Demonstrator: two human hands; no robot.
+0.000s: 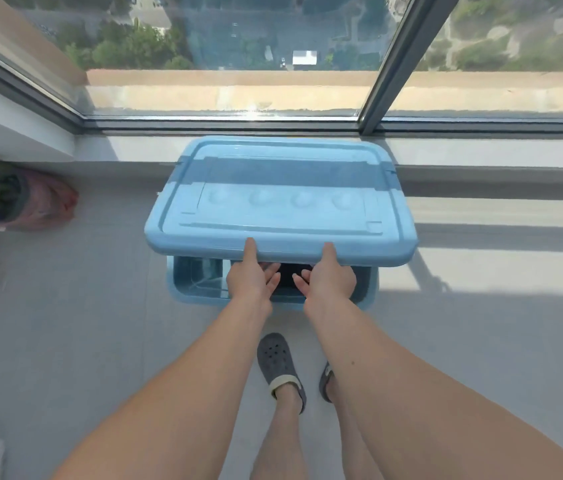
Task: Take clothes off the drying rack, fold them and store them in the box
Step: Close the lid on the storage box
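A light blue plastic box (190, 289) stands on the floor by the window. Its blue lid (280, 202) is held above it, tilted, with the near edge raised off the box. My left hand (252, 275) grips the lid's near edge, thumb on top and fingers underneath. My right hand (328, 277) grips the same edge to the right in the same way. Dark folded clothing (288, 275) shows inside the box between my hands. The drying rack is out of view.
A floor-to-ceiling window with a dark frame (387, 81) runs right behind the box. A potted plant in a pink bag (20, 197) lies at the left. My feet in grey clogs (282, 367) stand just before the box. Grey floor lies on both sides.
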